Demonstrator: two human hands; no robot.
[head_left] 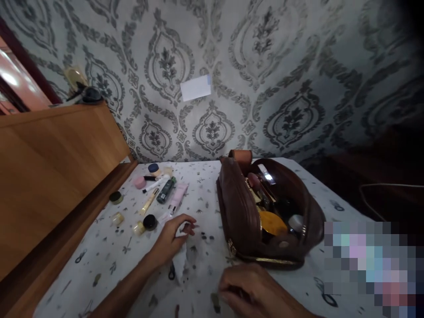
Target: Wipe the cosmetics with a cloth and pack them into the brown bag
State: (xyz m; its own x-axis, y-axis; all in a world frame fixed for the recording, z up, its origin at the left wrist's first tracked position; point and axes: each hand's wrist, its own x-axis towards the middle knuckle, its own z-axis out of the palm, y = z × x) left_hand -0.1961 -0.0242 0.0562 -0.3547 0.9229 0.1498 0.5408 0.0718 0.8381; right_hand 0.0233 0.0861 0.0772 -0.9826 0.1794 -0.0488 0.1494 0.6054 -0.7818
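My left hand (174,236) is over the middle of the table with its fingers curled round a crumpled white tissue (180,263), which hangs below the palm. My right hand (247,285) is closed, low in front of the bag; whatever its fingers may hold is hidden. A brown zip bag (238,203) stands open beyond my right hand. Inside it lie a yellow-orange item (272,223), a silver-grey lid (296,222) and other cosmetics. Left of the bag are a pink tube (179,195), a dark green bottle (166,190) and a gold tube (150,201).
Several small jars stand at the left, among them a black-lidded jar (150,222), a pink jar (139,182) and a blue-lidded jar (154,169). A wooden panel (59,176) borders the table on the left. Patterned wallpaper (212,128) rises behind. A blurred-out patch (371,260) covers the right.
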